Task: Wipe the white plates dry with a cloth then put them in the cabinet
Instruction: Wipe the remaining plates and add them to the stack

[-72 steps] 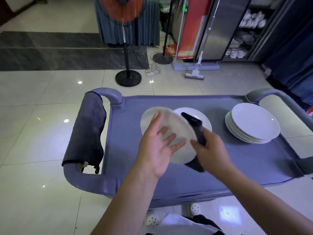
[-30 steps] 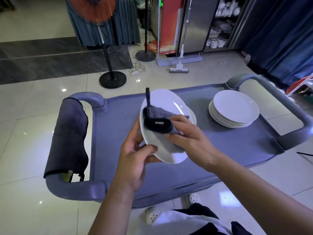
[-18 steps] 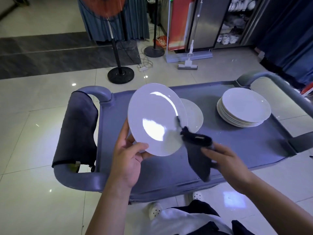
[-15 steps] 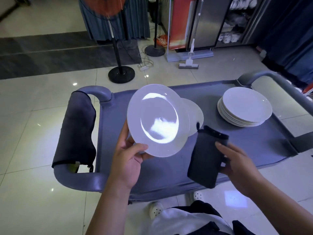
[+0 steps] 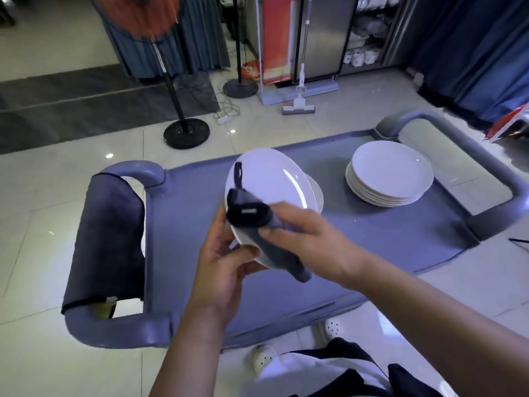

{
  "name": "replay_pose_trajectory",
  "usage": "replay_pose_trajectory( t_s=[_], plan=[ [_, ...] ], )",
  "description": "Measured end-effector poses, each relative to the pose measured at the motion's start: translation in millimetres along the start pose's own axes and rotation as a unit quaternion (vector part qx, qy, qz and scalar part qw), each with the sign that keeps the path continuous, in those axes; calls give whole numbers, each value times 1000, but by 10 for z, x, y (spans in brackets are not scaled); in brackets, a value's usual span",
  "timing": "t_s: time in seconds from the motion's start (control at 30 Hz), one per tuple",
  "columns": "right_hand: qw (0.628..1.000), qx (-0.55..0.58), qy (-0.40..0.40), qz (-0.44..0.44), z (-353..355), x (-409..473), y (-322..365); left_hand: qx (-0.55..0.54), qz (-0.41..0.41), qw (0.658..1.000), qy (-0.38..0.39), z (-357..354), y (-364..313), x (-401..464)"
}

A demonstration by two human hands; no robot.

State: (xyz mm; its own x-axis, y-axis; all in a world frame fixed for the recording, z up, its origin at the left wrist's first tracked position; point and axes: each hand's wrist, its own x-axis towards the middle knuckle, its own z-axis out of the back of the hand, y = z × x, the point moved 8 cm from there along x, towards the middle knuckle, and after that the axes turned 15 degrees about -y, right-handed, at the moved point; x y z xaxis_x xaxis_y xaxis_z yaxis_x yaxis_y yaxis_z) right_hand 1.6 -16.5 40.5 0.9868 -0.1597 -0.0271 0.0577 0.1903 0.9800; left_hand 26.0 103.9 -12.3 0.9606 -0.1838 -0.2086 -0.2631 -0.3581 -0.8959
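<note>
I hold a white plate [image 5: 272,181] tilted above the grey cart [image 5: 372,242]. My left hand [image 5: 223,265] grips the plate's near rim from below, thumb on top. My right hand [image 5: 309,239] grips a dark grey cloth [image 5: 252,216] and presses it against the plate's lower face. Behind the held plate another white plate [image 5: 317,196] lies flat on the cart. A stack of white plates [image 5: 389,173] sits on the cart's right part. The open steel cabinet [image 5: 363,38] with white crockery stands at the far right back.
A second dark cloth [image 5: 108,239] hangs over the cart's left handle. On the floor beyond stand a fan on a round base [image 5: 186,133], another stand base [image 5: 240,88] and a mop [image 5: 299,107]. Blue curtains [image 5: 472,53] close off the right.
My right hand has brought the cloth back from beside the plate onto its face. The plate has tilted more edge-on in my left hand.
</note>
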Motion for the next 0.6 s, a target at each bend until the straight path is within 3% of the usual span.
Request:
replay_pose_trajectory(
  t_s=[0.13, 0.4, 0.5, 0.6],
  plan=[
    [999, -13, 36, -14, 26, -75, -268, -10, 32, 999, 8, 60, 90, -50],
    [993, -55, 91, -45, 284, -223, -661, -21, 65, 994, -80, 50, 307, 90],
    [990, -6, -4, -140, 656, -317, -976, -24, 63, 993, -92, 14, 363, 174],
    [958, 33, -174, -226, 1218, -399, -1293, -43, 73, 986, -144, 120, 406, 269]
  ],
)
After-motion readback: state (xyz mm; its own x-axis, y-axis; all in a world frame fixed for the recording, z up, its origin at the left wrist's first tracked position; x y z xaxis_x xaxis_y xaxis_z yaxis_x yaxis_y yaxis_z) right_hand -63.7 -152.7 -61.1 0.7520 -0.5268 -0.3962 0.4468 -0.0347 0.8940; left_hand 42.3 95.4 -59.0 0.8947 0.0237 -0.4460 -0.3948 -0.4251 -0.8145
